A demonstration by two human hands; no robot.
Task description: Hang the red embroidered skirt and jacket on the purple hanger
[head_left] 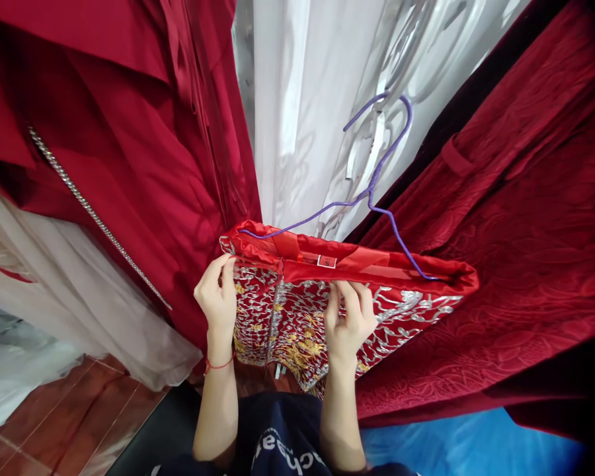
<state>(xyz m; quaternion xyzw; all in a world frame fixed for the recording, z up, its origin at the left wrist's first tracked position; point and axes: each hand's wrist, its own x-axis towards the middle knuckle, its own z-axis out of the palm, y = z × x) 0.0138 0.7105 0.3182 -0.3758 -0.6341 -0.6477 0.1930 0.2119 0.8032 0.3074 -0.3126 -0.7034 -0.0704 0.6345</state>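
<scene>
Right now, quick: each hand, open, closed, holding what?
Left hand: shut on the left end of the red embroidered garment.
Right hand: shut, pinching the same garment's upper edge near its middle.

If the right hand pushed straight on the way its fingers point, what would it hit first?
The red garment itself: the right hand pinches its top edge. Past that, probably the purple hanger, though depth is unclear.
</scene>
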